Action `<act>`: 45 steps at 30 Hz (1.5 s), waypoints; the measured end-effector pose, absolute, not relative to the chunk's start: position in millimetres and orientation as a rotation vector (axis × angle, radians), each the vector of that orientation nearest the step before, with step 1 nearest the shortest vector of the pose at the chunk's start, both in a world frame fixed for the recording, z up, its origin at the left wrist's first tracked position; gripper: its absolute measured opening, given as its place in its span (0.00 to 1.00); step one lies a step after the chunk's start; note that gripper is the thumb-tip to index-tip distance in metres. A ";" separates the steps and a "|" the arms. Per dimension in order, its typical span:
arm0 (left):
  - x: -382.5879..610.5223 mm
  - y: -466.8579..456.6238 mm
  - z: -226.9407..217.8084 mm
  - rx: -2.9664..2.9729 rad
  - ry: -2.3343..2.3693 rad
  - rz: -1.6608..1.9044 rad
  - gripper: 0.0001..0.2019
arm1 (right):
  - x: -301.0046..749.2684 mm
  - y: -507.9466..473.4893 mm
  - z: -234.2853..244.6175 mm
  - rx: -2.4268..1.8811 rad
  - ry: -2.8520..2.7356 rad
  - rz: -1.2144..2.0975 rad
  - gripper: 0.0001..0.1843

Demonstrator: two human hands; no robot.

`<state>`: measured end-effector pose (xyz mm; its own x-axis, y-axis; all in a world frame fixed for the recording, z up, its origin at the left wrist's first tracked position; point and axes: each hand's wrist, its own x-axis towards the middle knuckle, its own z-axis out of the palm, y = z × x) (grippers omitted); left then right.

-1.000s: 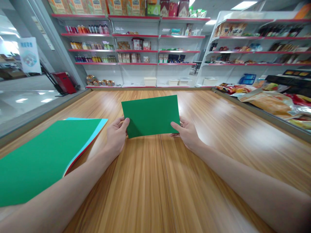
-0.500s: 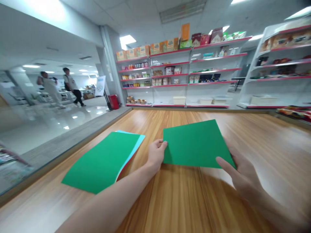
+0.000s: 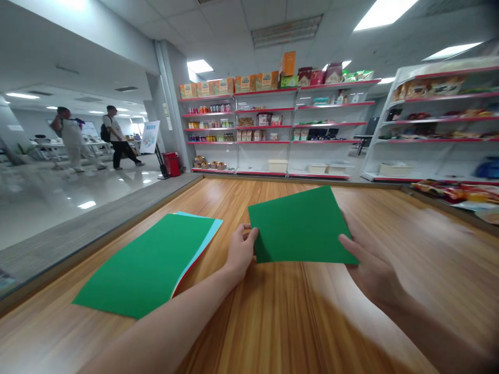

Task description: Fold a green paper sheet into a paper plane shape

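A sheet of green paper (image 3: pixel 298 228) is held up between my two hands, tilted so its face is toward me. My left hand (image 3: pixel 240 249) pinches its left edge between thumb and fingers. At the lower right corner my right hand (image 3: pixel 372 267) grips it, thumb on the front and fingers hidden behind. To the left, a stack of coloured paper (image 3: pixel 150 262) lies on the wooden table, with green on top and light blue and red edges peeking out on its right side. My left forearm covers part of the stack's near edge.
The wooden table (image 3: pixel 268 322) has a raised rim along its left and far sides. Packaged goods (image 3: pixel 460 192) lie at the far right. Beyond stand shelves (image 3: pixel 261 148) of boxes and bottles, a red bin (image 3: pixel 171 164) and two people walking at the left.
The view has swung slightly right, so things appear shifted left. My right thumb sits higher on the sheet's right edge. Both hands still hold the green paper.
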<state>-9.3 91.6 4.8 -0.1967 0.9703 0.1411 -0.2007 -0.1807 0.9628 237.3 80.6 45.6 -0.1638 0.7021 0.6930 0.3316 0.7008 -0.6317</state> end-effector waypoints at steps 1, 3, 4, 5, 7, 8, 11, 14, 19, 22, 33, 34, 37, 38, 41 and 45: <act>-5.9 91.7 5.1 1.071 1.087 1.562 0.19 | 237.6 79.1 46.4 -0.826 -1.771 0.481 0.29; 1.6 91.6 6.2 1.091 1.081 1.571 0.19 | 237.4 74.1 46.3 -0.836 -1.791 0.508 0.31; 5.6 91.2 6.9 1.131 1.094 1.577 0.19 | 236.6 70.9 45.7 -0.849 -1.827 0.503 0.32; 9.6 90.4 7.7 1.172 1.106 1.585 0.19 | 235.3 67.4 44.7 -0.859 -1.873 0.481 0.33; 17.5 88.2 8.9 1.248 1.112 1.591 0.18 | 231.8 60.5 41.8 -0.897 -1.972 0.395 0.37; 21.2 86.9 9.2 1.271 1.110 1.593 0.18 | 230.1 57.6 39.9 -0.910 -2.020 0.345 0.38; 30.9 83.6 9.3 1.300 1.087 1.598 0.19 | 228.2 52.5 33.5 -0.898 -2.125 0.178 0.42; 38.7 80.5 11.2 1.314 1.052 1.609 0.19 | 231.8 52.8 28.7 -0.858 -2.213 0.072 0.43; 51.9 70.6 19.3 1.345 0.937 1.593 0.18 | 238.9 55.7 26.8 -0.844 -2.236 -0.032 0.36; 59.5 65.1 21.9 1.383 0.834 1.524 0.17 | 240.8 55.6 26.5 -0.881 -2.210 -0.123 0.35; 70.1 64.9 15.8 1.449 0.689 1.466 0.15 | 241.6 55.3 25.8 -0.869 -2.177 -0.310 0.38; 70.5 64.5 16.5 1.449 0.690 1.467 0.14 | 241.4 55.3 25.7 -0.866 -2.175 -0.316 0.38; 71.5 63.4 18.6 1.429 0.675 1.457 0.16 | 240.8 55.1 25.4 -0.858 -2.172 -0.330 0.38; 71.7 63.3 18.9 1.413 0.664 1.453 0.17 | 240.8 55.1 25.3 -0.859 -2.170 -0.332 0.38; 72.2 64.2 18.3 1.363 0.626 1.458 0.26 | 241.0 55.3 25.0 -0.864 -2.174 -0.336 0.37; 72.8 66.9 15.0 1.341 0.604 1.461 0.34 | 241.4 55.6 24.7 -0.870 -2.179 -0.345 0.37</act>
